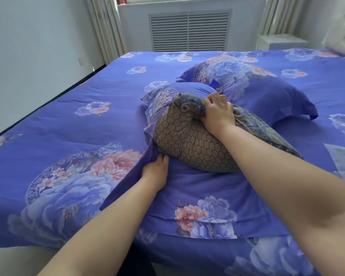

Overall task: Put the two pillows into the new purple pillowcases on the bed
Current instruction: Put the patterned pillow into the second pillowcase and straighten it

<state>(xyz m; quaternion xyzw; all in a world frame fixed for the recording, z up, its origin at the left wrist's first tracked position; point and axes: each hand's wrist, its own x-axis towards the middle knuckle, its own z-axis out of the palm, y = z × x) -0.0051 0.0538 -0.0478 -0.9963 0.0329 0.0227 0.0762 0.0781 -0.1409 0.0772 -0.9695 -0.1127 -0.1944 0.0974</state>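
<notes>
Fingers of the right hand [217, 112] are curled tight round a bunched corner of the dark pillow [191, 144], squeezing its paisley-edged cover into a knot, while the left hand [155, 172] pinches the open hem of the purple pillowcase [203, 196] and holds the flap up just beside the pillow's near end. Below both hands the rest of that case lies flat on the bed [48, 120], still mostly empty; only the pillow's far end, beyond the right knuckles, sits under the lifted floral fabric. Past the right fingertips a second pillow [247, 86] lies apparently already dressed in matching purple, though its opening is hidden. The dark pillow looks soft and bulky, light enough to shove one-handed, and it squashes readily, so a gathered corner seems the sensible hold for feeding it in. The case cloth is thin and limp and would likely sag shut unless its hem is kept lifted.
</notes>
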